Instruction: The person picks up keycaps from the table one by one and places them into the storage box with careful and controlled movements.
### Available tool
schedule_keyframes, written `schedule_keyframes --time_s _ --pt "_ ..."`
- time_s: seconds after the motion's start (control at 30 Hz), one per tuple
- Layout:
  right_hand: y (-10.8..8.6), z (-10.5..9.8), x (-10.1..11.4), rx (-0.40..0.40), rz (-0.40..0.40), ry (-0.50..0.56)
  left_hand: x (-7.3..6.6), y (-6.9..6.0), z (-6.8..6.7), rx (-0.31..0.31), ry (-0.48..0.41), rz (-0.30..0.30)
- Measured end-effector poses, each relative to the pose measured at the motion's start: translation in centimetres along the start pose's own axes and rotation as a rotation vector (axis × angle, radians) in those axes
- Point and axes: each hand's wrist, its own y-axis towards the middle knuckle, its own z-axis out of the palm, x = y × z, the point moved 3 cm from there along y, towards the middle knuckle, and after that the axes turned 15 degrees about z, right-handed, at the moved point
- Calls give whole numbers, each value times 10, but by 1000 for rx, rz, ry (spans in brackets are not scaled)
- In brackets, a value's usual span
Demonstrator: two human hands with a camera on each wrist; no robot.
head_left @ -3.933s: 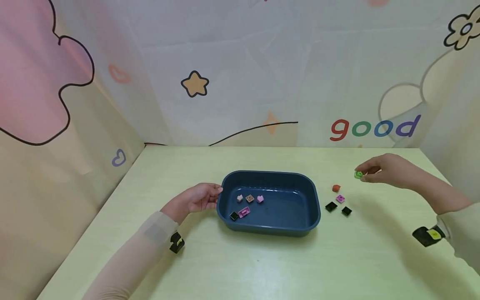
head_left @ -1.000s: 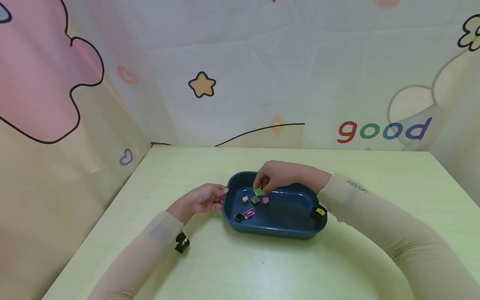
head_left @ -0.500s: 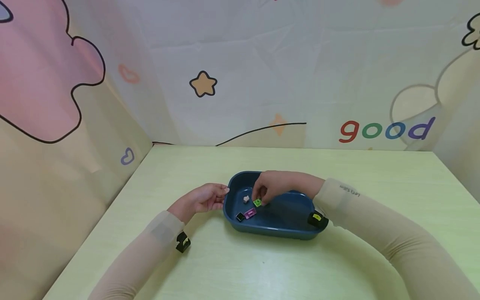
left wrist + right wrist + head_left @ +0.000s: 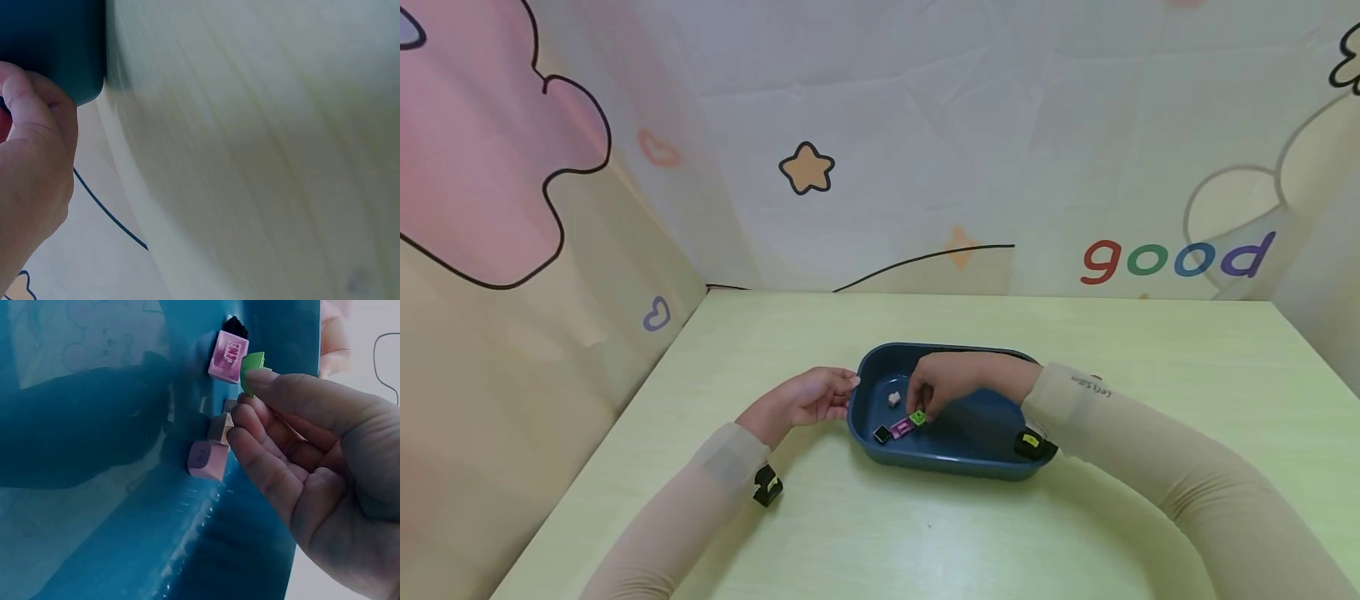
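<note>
Green keycap inside blue tub, just beside long pink keycap;
Right hand pinches it; left hand grips tub; slack pinch might drop it; bumping might shift the other.

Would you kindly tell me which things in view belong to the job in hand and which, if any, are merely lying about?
Likely in the job:
green piece, pinched by the right hand
blue tray, held by the left hand
in the tray: long pink piece, black piece, white piece, tan piece, small pink piece

Likely incidental:
printed backdrop
black wrist devices
</note>
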Motion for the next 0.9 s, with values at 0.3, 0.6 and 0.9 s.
schedule_keyframes --time_s 0.3,0.6,0.9 --pt "3 5 2 23 -1 -17 0 -1 1 10 -10 2" --pt "9 15 5 24 6 -74 1 -1 2 -11 -6 -8" --pt "11 17 9 24 37 -93 -1 -2 1 -18 -9 -12"
